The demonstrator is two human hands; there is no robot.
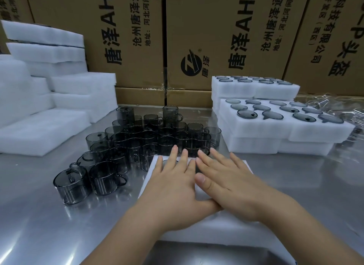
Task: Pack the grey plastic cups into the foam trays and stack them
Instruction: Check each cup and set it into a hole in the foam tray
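A white foam tray (pixel 234 228) lies on the steel table right in front of me. My left hand (pixel 174 187) and my right hand (pixel 226 180) both press flat on its top, fingers straight, side by side; they hide most of the tray and whatever sits in it. Several grey see-through plastic cups (pixel 137 140) with handles stand crowded on the table just beyond and to the left of the tray. At the right, filled foam trays (pixel 275 126) sit stacked in two piles, cup rims showing in their holes.
Stacks of plain white foam pieces (pixel 49 99) fill the left side of the table (pixel 39 215). Big brown cardboard boxes (pixel 216 38) form a wall behind. Crumpled clear plastic film (pixel 342 107) lies at the far right.
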